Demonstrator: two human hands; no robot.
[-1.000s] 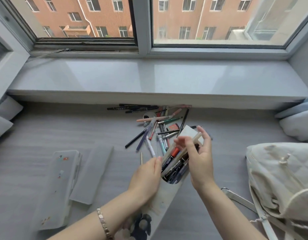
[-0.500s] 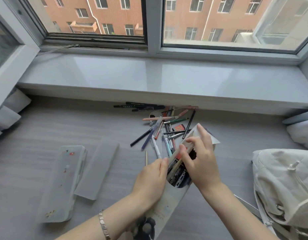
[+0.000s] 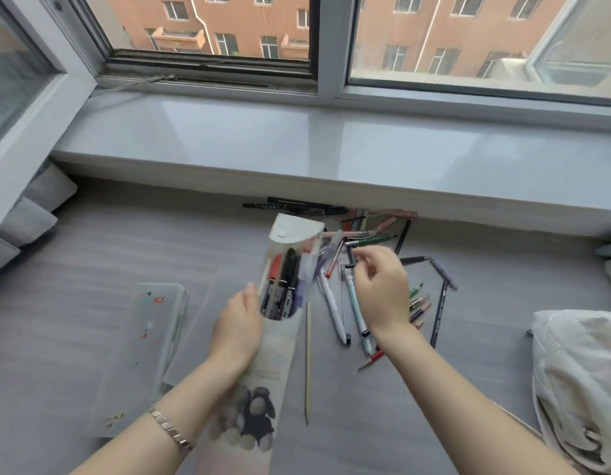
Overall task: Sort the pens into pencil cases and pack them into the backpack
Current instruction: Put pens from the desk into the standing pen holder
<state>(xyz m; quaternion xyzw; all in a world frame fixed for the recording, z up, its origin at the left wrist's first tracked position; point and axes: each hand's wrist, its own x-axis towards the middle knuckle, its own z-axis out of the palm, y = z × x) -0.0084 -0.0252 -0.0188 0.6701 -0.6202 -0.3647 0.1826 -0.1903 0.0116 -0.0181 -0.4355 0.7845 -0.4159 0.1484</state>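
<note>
Left of the left hand, a clear pencil case lies flat on the floor. That hand grips a pale pencil case by its side, flap open, with markers standing inside. The right hand hovers over the loose pens with fingers curled; it seems to hold nothing, though blur hides the fingertips. Well to its right sits the backpack.
</note>
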